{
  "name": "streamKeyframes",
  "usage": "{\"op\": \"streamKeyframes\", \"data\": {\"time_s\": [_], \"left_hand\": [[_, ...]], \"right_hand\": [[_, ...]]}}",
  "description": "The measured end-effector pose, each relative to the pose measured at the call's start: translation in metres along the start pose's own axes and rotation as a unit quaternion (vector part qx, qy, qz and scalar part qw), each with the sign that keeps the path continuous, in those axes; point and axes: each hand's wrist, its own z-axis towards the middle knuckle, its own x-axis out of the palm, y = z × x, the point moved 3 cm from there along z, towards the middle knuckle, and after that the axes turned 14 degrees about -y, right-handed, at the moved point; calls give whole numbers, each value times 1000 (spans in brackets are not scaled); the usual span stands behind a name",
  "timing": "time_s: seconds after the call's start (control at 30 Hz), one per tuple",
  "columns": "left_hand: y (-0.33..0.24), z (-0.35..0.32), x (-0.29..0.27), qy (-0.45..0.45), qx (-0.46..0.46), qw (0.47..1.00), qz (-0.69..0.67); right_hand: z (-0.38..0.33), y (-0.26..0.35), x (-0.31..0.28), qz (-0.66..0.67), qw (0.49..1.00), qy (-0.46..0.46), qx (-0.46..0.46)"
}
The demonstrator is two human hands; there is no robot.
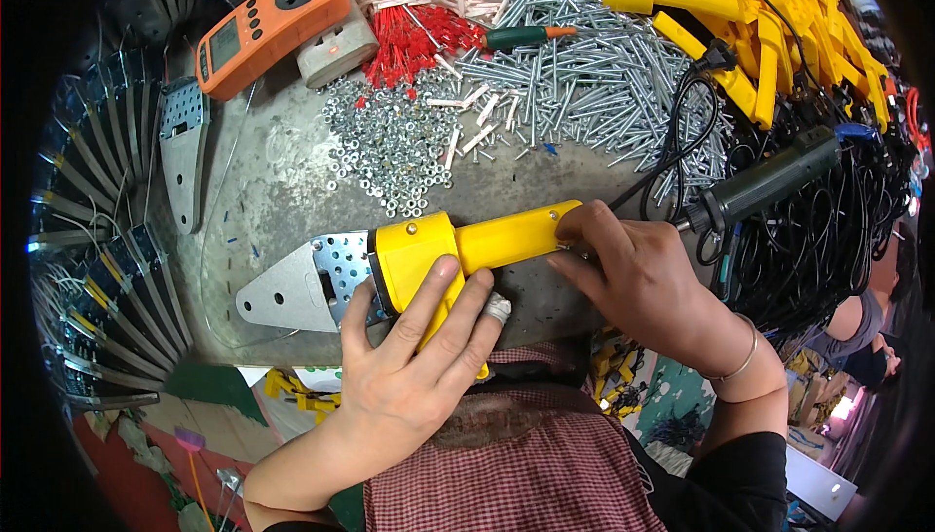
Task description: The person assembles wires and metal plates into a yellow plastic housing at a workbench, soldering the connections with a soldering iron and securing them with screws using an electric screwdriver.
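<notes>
A pipe welding iron with a yellow plastic handle lies across the near part of the worktable. Its flat grey heating plate points left, with a perforated metal guard between plate and handle. My left hand holds the yellow housing, its fingers laid over the top; one fingertip is wrapped in white. The thumb is hidden. At the right end of the handle my right hand is closed in a pinch. Whatever sits between those fingertips is too small and covered to name.
Beyond the iron lie heaped nuts, long screws and red-tipped pieces. An orange meter stands far left, near a bare heating plate. A dark electric screwdriver, black cables and yellow handle shells crowd the right.
</notes>
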Motion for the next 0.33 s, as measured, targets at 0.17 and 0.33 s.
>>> {"op": "streamKeyframes", "data": {"time_s": [0.17,0.33], "left_hand": [[2,0,-1,1,2,1000,3],[3,0,-2,4,-2,1000,-17]], "right_hand": [[10,-4,-17,16,997,-11,73],[43,-16,-15,1,997,-60,-40]]}}
